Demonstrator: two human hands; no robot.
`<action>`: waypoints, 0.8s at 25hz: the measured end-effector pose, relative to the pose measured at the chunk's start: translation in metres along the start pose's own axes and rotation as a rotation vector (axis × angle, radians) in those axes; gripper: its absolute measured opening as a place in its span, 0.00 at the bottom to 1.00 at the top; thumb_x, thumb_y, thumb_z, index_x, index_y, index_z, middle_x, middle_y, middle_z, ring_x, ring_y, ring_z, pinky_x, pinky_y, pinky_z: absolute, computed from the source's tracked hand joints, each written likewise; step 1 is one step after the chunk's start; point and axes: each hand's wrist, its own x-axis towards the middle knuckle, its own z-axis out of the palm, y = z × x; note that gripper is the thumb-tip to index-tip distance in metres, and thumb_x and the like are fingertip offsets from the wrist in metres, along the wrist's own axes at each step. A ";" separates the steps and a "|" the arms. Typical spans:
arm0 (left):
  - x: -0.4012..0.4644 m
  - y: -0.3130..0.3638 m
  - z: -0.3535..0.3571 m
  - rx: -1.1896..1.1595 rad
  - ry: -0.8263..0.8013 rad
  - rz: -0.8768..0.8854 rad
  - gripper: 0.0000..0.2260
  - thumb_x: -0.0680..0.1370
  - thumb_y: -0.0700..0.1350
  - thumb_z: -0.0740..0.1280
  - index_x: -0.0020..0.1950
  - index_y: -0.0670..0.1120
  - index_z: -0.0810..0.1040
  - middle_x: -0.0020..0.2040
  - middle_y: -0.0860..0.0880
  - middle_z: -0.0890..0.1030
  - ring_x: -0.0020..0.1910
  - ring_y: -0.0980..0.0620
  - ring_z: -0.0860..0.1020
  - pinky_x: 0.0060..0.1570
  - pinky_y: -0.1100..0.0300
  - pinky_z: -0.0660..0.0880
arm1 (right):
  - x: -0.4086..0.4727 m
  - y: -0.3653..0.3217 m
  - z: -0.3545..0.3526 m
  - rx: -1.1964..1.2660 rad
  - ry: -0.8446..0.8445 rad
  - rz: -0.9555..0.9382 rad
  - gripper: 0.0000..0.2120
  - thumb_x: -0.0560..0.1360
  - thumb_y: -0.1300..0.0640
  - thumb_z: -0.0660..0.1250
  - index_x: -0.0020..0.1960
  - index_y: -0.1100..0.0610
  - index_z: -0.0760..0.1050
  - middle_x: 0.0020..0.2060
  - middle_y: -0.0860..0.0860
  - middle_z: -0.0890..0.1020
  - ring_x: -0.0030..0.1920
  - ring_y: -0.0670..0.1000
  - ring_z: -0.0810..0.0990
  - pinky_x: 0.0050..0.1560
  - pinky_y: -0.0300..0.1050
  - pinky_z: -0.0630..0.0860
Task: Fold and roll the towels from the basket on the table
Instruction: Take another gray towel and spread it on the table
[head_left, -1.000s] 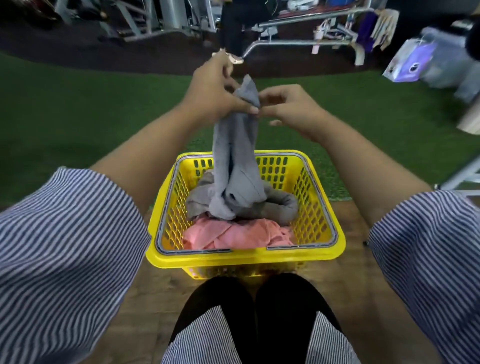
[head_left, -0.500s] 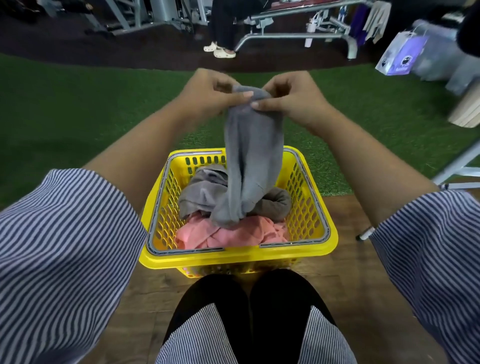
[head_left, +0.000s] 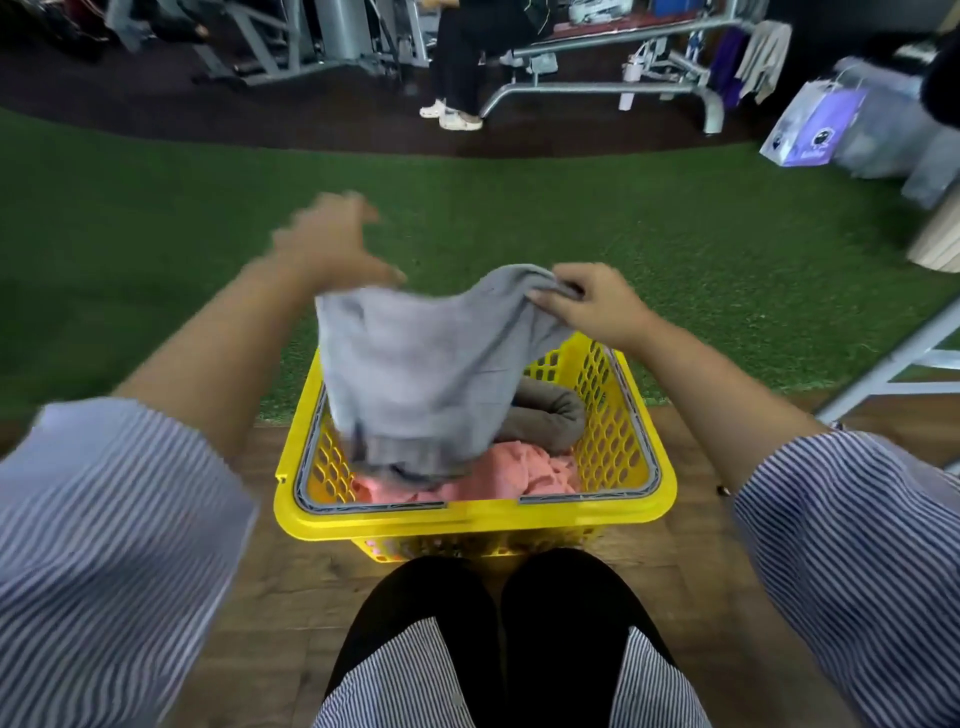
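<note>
At the left of the frame the left hand (head_left: 332, 244) is a motion smear above the upper left corner of the grey towel (head_left: 415, 374); whether it pinches that corner or has its fingers loose I cannot tell. The towel hangs as a soft, matte sheet across the middle of the frame, slack and creased, its lower edge dipping into the basket (head_left: 478, 519), which sits on the wooden table (head_left: 270, 597) at lower centre. The basket is bright yellow hard plastic with perforated walls and a grey rim band. Inside it, low down, lies a crumpled pink towel (head_left: 524, 473) with a nubbly pile, and to its right a brownish-grey towel (head_left: 545, 415) bunched into a thick sausage shape. At the right, the right hand (head_left: 592, 306) pinches the towel's upper right corner, fingers curled around the cloth. The two hands are well apart. By my reading, the step in hand is spreading the grey towel open, the first of the lot. The next move calls for a firm hold on both top corners, lifting the hem clear of the basket, and laying the sheet flat on the table for folding.
</note>
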 end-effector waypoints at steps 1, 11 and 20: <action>-0.005 0.015 0.015 -0.047 -0.122 0.146 0.36 0.68 0.57 0.76 0.72 0.50 0.68 0.72 0.46 0.68 0.69 0.45 0.68 0.68 0.49 0.66 | 0.005 -0.019 -0.003 -0.005 -0.006 -0.063 0.18 0.74 0.50 0.68 0.32 0.58 0.68 0.26 0.48 0.64 0.30 0.44 0.62 0.31 0.42 0.59; -0.067 0.030 -0.038 -0.488 0.539 0.675 0.06 0.69 0.39 0.58 0.32 0.45 0.67 0.27 0.55 0.63 0.30 0.58 0.60 0.30 0.65 0.58 | -0.033 -0.055 0.015 -0.404 -0.351 0.061 0.17 0.66 0.47 0.75 0.38 0.61 0.76 0.43 0.56 0.79 0.43 0.56 0.77 0.41 0.46 0.70; -0.114 -0.028 -0.027 -0.231 0.576 0.383 0.11 0.68 0.48 0.57 0.39 0.40 0.73 0.32 0.45 0.74 0.34 0.46 0.72 0.35 0.55 0.67 | -0.111 -0.046 0.014 -0.281 0.258 0.501 0.10 0.73 0.67 0.57 0.53 0.67 0.72 0.52 0.68 0.78 0.53 0.65 0.77 0.44 0.50 0.69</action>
